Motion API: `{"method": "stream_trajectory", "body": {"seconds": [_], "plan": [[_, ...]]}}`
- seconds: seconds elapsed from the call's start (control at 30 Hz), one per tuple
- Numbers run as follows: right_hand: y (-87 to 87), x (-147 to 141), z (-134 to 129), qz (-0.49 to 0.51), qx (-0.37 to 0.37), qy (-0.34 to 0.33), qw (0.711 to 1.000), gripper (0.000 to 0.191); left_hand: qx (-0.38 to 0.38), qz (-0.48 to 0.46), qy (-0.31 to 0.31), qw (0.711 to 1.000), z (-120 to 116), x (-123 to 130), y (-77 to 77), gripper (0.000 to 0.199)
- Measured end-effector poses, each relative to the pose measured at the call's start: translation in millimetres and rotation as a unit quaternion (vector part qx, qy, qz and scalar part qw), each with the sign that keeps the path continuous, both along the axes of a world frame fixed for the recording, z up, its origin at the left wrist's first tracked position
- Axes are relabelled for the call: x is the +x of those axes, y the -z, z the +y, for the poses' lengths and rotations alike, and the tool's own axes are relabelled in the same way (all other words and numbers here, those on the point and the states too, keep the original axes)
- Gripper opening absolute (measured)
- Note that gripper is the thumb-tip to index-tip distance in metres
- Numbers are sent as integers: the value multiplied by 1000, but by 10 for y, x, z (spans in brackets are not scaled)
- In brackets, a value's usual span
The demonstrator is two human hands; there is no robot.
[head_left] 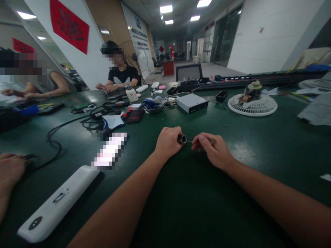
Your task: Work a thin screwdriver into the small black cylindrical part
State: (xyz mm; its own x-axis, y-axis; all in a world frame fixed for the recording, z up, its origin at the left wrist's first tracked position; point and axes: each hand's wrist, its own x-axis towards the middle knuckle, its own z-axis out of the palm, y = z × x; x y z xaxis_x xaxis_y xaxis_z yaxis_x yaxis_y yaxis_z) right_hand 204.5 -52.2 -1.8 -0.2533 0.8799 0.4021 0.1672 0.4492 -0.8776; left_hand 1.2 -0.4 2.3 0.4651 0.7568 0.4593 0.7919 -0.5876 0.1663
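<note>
My left hand [168, 142] grips a small dark metal-rimmed cylinder [182, 139] between thumb and fingers, above the dark green workbench [196, 206]. My right hand [212, 149] pinches a thin metal wire [189, 141], which runs toward the open end of the cylinder. A small brownish bit shows at my right fingertips, and my fingers partly hide it. Both hands are close together, just above the bench surface. Nothing else touches them.
A white power bank [57, 203] lies at front left, beside a blurred phone [110, 151] and black cables [54, 144]. A co-worker's hand [10, 170] rests at the left edge. Ahead stand a silver metal box [192, 102] and a round white fan guard [252, 106].
</note>
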Motion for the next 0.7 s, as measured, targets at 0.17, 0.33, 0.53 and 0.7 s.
{"method": "stream_trajectory", "body": {"seconds": [0.17, 0.33, 0.53, 0.7], "plan": [[-13, -1, -8, 14, 14, -10, 1000, 30, -1, -3, -7, 1000, -2, -3, -6, 16], [-16, 0, -4, 0, 3, -12, 1000, 33, -3, -3, -3, 1000, -2, -5, -10, 16], [-20, -7, -1, 0, 9, 7, 1000, 29, -9, -2, -10, 1000, -1, -6, -11, 14], [-19, 0, -11, 4, -7, -41, 999, 30, -7, -4, -15, 1000, 2, -7, -1, 15]]}}
